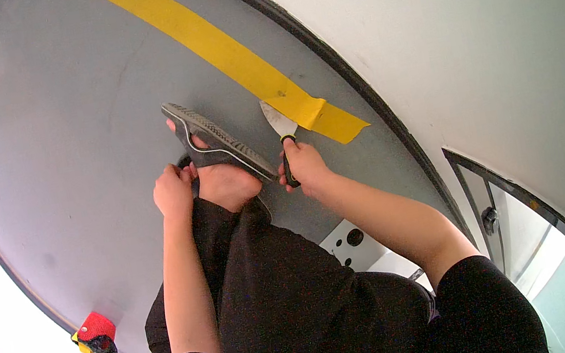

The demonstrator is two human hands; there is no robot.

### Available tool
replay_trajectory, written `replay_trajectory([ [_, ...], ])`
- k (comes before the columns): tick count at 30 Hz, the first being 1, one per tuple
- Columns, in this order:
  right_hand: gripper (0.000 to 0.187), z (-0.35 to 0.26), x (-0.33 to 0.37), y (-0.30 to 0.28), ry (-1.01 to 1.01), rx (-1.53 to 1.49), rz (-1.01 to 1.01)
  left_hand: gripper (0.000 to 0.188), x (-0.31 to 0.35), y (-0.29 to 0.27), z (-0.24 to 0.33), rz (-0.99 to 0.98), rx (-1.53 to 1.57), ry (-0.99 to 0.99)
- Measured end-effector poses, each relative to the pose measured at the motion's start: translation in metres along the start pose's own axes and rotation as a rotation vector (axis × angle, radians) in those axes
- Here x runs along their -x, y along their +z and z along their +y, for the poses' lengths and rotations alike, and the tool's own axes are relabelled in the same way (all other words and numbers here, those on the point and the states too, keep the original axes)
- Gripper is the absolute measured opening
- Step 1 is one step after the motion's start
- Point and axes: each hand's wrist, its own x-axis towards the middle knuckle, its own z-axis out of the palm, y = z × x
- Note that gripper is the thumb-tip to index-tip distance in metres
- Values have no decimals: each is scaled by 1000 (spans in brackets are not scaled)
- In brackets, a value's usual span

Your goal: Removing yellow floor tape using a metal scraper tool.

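Note:
My right hand (305, 165) is wrapped round the black handle of a putty knife (278, 119). The tip of its metal blade meets the edge of a strip of yellow floor tape (214, 45), where the tape is creased and slightly raised. My left hand (174, 190) is beside my bare ankle, its fingers curled together next to a dark sandal (218, 142). What those fingers hold, if anything, is hidden. The sandal is on my foot, turned so that its grey tread shows.
Grey floor (62, 137) spreads to the left. A black skirting strip (320, 41) borders the white wall (437, 34) at right, with a black-framed opening (498, 209) further down. A red and yellow item (95, 333) lies at lower left; a white stool with dark holes (350, 246) is by my legs.

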Motion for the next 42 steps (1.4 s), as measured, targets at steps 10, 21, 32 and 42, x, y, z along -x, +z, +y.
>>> replay_trajectory([
  [10,39,7,-4,-3,-16,15,-45,29,0,-1,2,-5,6,-11],
  [21,38,30,8,-4,50,146,-55,29,-2,4,0,-12,12,-36],
  [32,37,27,15,0,41,93,-40,48,5,-6,-36,-419,1387,-432],
  [42,39,33,-8,-5,-31,134,0,51,27,-9,-11,-314,1838,-514],
])
